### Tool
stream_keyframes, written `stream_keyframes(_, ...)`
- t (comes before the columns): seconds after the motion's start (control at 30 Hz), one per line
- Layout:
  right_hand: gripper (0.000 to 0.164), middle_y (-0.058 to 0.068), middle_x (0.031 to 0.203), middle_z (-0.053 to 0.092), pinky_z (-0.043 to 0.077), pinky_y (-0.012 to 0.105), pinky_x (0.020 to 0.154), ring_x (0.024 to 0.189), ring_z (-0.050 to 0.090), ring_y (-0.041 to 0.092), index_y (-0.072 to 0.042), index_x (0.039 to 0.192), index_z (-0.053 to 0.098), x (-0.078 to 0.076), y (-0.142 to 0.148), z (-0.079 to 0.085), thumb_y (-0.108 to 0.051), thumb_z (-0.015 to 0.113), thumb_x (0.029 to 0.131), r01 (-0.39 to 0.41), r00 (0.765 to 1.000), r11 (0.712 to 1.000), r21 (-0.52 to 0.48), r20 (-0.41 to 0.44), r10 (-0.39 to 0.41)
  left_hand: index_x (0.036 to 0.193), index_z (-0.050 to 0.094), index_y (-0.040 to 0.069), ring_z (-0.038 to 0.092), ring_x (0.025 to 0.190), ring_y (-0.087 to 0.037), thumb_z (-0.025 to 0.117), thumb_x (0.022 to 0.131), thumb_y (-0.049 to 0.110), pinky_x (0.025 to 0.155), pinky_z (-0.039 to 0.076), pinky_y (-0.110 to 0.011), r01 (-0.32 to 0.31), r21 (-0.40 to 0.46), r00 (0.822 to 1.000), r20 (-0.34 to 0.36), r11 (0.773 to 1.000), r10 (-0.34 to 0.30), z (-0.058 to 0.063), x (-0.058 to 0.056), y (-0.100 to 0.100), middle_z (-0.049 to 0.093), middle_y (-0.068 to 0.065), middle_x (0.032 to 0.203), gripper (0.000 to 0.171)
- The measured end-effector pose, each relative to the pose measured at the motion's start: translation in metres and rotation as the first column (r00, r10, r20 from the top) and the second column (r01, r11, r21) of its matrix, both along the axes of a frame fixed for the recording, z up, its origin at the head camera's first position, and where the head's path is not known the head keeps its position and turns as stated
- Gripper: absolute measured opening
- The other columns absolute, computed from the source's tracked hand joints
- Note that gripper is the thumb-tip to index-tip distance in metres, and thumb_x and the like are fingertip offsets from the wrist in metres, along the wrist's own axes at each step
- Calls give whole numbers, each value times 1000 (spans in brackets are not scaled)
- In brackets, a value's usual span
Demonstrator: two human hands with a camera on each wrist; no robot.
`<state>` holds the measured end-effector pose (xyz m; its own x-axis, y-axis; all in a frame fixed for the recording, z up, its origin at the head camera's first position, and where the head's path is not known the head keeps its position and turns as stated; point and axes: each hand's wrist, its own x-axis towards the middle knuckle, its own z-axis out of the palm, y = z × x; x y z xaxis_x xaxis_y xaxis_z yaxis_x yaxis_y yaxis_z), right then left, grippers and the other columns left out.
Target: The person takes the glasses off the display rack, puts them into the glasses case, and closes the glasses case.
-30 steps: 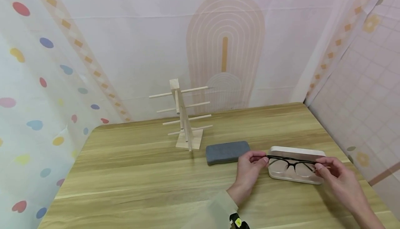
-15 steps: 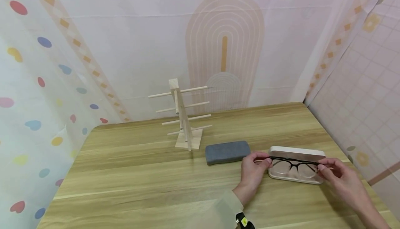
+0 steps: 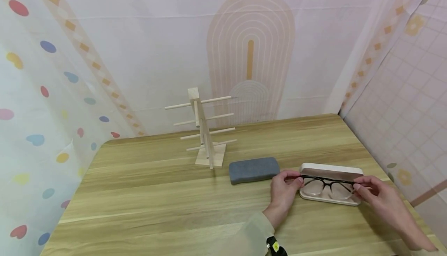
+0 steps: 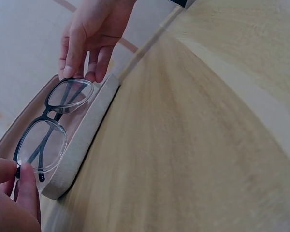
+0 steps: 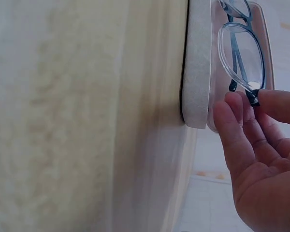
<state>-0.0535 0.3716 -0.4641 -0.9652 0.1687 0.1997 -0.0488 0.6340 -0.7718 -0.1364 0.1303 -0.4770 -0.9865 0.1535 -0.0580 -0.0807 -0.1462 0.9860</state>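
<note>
Black half-rimmed eyeglasses (image 3: 327, 184) with folded temples are held over a light glasses case (image 3: 328, 199) that lies with its lid up. My left hand (image 3: 284, 192) pinches the left corner of the frame between thumb and fingers. At the opposite corner, the thumb and fingers of my right hand (image 3: 382, 199) pinch the frame too. In the left wrist view the eyeglasses (image 4: 43, 137) overlap the pinkish inside of the case, and the folded temples cross behind the lenses. The right wrist view shows my right thumb on the frame's corner.
A grey glasses case (image 3: 254, 170), lid down, lies just left of my left hand. Farther left stands a wooden rack (image 3: 206, 132) with thin pegs sticking out both ways. The wooden table (image 3: 157, 201) meets patterned curtains at its back and sides.
Both hands, still pinching the eyeglasses, have shifted them slightly right and a little lower over the light case. The cases and the rack stay in place.
</note>
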Motion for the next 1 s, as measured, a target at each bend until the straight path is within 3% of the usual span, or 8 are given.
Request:
stream_keyframes(0.2,14,-11,84,72,53,14,63,76,67,-4,10,111,64,-3,4,-1,0,63,101,-8,1000,1000,-23,29,8,98,77,-4,70,77,-7,73,86,-8,69,57,-18,5,-46,1000,-24,999,-6,-2,1,0,75,-4,85,13)
stream_keyframes(0.47,10,-12,83,70,55,15,62,73,68,-1,14,106,64,-6,5,-1,6,62,99,-30,1000,997,-65,0,30,99,80,-2,69,78,-3,73,86,-5,69,54,-15,29,-147,997,-60,989,-38,-3,0,-1,77,-3,87,15)
stream_keyframes(0.73,4,-10,79,70,49,14,59,71,62,-4,5,99,69,-6,6,1,3,66,98,5,1000,997,79,-17,-4,98,81,-1,64,72,4,73,86,-1,67,52,-14,54,-297,986,-137,953,-99,-5,-4,-6,77,-2,84,14)
stream_keyframes(1.0,7,-10,81,68,40,12,62,73,51,-8,-5,93,74,-7,9,-1,1,71,93,47,997,968,245,-72,-30,99,82,2,51,72,6,73,82,2,67,45,-15,43,-401,962,-232,915,-147,-4,-4,-10,69,2,81,20)
